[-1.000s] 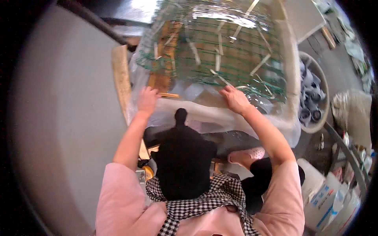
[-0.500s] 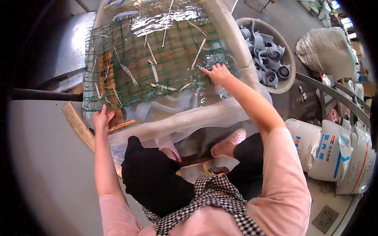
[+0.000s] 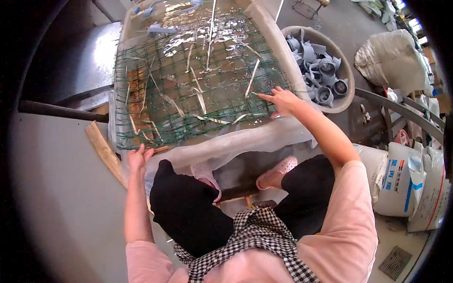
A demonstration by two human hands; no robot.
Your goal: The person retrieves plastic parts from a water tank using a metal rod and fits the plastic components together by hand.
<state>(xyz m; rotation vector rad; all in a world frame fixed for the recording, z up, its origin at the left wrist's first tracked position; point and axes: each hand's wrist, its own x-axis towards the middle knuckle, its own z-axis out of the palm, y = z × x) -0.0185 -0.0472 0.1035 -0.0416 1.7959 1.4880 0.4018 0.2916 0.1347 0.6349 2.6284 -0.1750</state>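
A green mesh net (image 3: 177, 96) with several pale strips tied on it lies across a water-filled tub (image 3: 278, 40) lined with clear plastic. At the net's near left corner, the fingertips of my left hand (image 3: 138, 158) are closed on its edge, beside a short wooden strip (image 3: 161, 149). My right hand (image 3: 284, 102) is over the near right part of the net, fingers apart and the index finger stretched out to the left beside a pale strip. Under the net on the left, a brown wooden board (image 3: 138, 96) shows.
Right of the tub stands a round basin (image 3: 350, 70) of grey plastic fittings (image 3: 326, 67). White printed sacks (image 3: 395, 177) and a metal rail (image 3: 420, 117) are farther right. A curved wooden piece (image 3: 103, 148) lies at the left, below a metal surface (image 3: 92, 52).
The view has shifted. Both hands have moved outward along the net's near side, and the net now reaches closer to the tub's front rim. Grey pieces show at the far end.
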